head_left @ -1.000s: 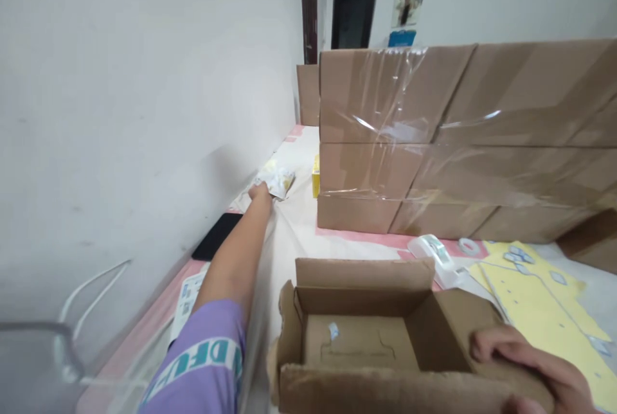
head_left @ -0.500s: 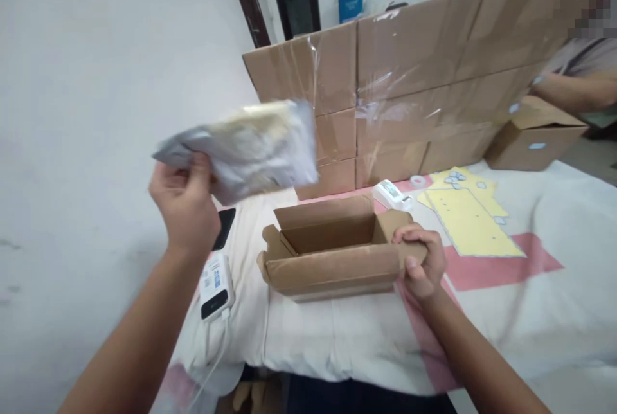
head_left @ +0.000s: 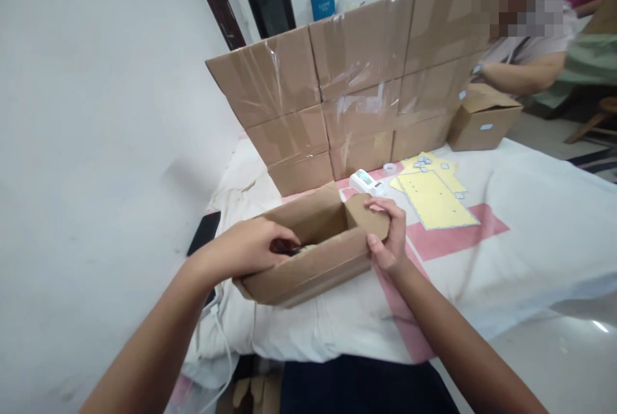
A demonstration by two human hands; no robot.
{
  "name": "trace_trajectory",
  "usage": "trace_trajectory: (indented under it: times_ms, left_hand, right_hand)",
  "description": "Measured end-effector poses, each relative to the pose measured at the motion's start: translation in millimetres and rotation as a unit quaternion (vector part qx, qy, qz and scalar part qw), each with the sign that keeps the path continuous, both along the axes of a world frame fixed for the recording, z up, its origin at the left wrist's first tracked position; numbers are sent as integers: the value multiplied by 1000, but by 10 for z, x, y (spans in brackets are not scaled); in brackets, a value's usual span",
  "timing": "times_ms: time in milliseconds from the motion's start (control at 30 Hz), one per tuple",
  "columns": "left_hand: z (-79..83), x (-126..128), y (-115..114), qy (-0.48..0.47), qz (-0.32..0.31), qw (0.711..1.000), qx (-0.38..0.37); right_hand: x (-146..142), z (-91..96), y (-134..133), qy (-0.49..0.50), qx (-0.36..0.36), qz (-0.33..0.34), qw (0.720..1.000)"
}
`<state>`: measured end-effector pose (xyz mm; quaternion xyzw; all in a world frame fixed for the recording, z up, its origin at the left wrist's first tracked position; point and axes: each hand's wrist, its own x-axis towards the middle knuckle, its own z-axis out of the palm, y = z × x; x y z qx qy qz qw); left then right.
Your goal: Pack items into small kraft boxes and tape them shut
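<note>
An open cardboard box (head_left: pixel 308 272), long and narrow, stands tilted to my view on the cloth-covered table. My left hand (head_left: pixel 255 247) reaches over its left end, with curled fingers down inside. A small pale and dark bit of the silvery plastic packet (head_left: pixel 303 249) shows at those fingertips; the rest is hidden behind the box's front wall. At the other end, my right hand (head_left: pixel 389 234) grips the raised end flap, thumb on the near side and fingers over the top.
Taped cardboard boxes (head_left: pixel 361 92) form a wall behind. A white device (head_left: pixel 366 182), tape roll (head_left: pixel 390 168) and yellow sheets (head_left: pixel 436 198) lie right of the box. A dark phone-like slab (head_left: pixel 204 233) is at left. Another person (head_left: pixel 525 70) sits behind a carton (head_left: pixel 484 125).
My left hand has brought the silvery packet from the air down into the box. The right hand still holds the end flap. The view has shifted to the right.
</note>
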<state>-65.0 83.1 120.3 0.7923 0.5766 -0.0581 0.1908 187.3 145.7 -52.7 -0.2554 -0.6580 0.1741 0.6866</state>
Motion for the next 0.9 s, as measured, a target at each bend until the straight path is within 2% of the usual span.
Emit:
trace_trajectory:
  times_ms: [67,167,267,400,467,533,667,733,800,900]
  left_hand:
    - [44,107,-139,-5,-9,1000,-6]
    - [3,236,-315,-2,-6,999,53]
    - [-52,261,-388,-17,-11,997,76]
    - [-9,183,-368,-49,-21,996,78]
    - [34,134,-348,-72,-24,993,87]
    - [78,83,-336,-82,-11,990,115]
    - [214,-25,-305,-110,28,968,224]
    - [293,-70,-266,-170,64,946,267]
    - [326,-93,-217,-232,103,921,297]
    - [185,-95,-207,-304,167,866,360]
  right_hand:
    - [16,0,-17,11,-15,0,1000]
    - [63,69,-44,-61,-46,87,993]
    - [93,187,-87,-182,-3,176,967]
    - [40,217,-223,-251,43,209,944]
    - [0,152,-324,-252,52,197,946]
    - [-15,67,-432,-217,59,162,961]
    - [69,-38,-631,-109,24,74,991]
    - [127,-31,-719,-77,-22,32,996]
    - [157,1,-801,-60,-50,19,997]
    - [138,49,-906,-61,-43,41,996]
